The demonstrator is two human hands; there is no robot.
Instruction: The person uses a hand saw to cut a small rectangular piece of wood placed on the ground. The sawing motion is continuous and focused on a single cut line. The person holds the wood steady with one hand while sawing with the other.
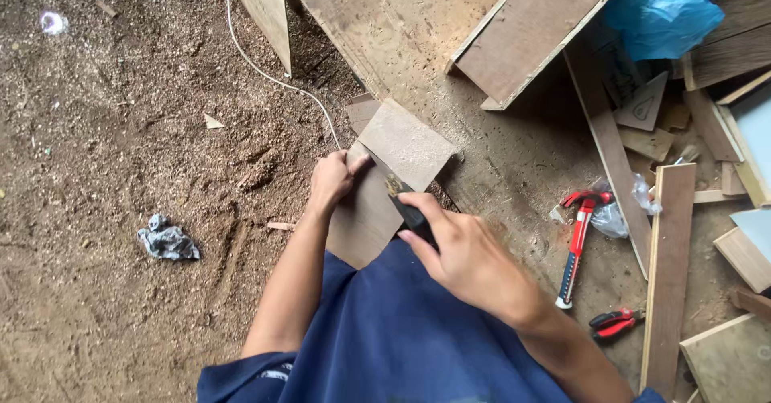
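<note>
A blue-clothed lap sits closest, with both bare arms reaching forward over it. The right hand (470, 254) is closed around a dark-handled tool (405, 206), its tip resting on a thin brown board (377, 198) propped on the lap. The left hand (331, 180) grips the board's far left edge, apparently to steady it against the tool. Right of the right hand, on the sawdust-covered floor (120, 130), lie a red hammer (577, 242) and red pliers (614, 321). Beyond the hands are wood offcuts and a blue bag (662, 9); left of the left hand, a crumpled rag (167, 241).
</note>
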